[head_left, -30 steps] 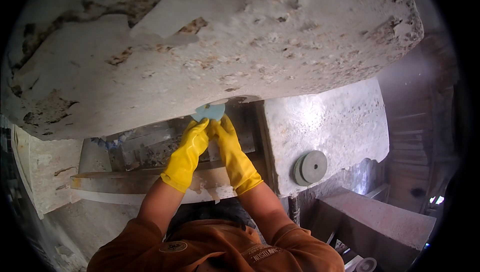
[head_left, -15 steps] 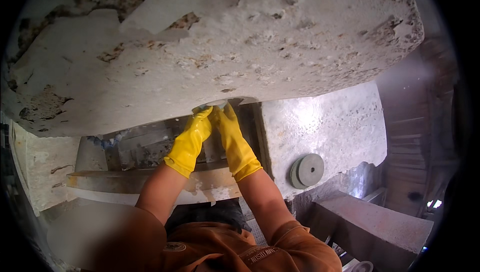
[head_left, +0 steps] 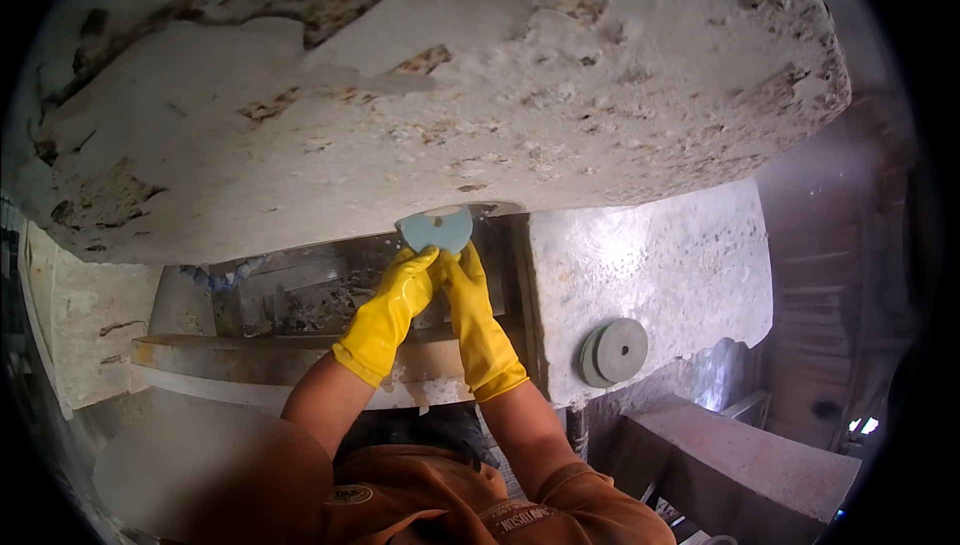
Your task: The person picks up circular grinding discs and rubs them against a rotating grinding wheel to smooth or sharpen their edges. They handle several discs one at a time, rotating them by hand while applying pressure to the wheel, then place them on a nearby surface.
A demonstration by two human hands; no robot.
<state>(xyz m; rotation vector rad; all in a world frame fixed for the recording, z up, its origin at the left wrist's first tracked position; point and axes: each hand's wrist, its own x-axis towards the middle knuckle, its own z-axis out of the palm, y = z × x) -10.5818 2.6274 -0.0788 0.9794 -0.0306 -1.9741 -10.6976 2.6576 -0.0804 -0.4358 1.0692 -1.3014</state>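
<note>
Both my hands wear yellow rubber gloves and are raised together under a large, rough, pale stone slab [head_left: 430,95]. My left hand [head_left: 395,305] and my right hand [head_left: 470,310] pinch a small round pale blue-grey disc [head_left: 436,230] between their fingertips. The disc sits right at the slab's lower edge, partly tucked under it. My orange sleeves come in from the bottom edge.
A flat pale stone block [head_left: 650,275] stands to the right, with two grey round discs [head_left: 612,352] leaning on its face. Below right lies a stone ledge [head_left: 740,465]. A dusty machine part [head_left: 290,295] and a horizontal beam [head_left: 230,365] sit behind my hands.
My hands went up under the slab's edge, hiding the disc, then came slightly down again. The pale disc now shows clearly above my fingertips.
</note>
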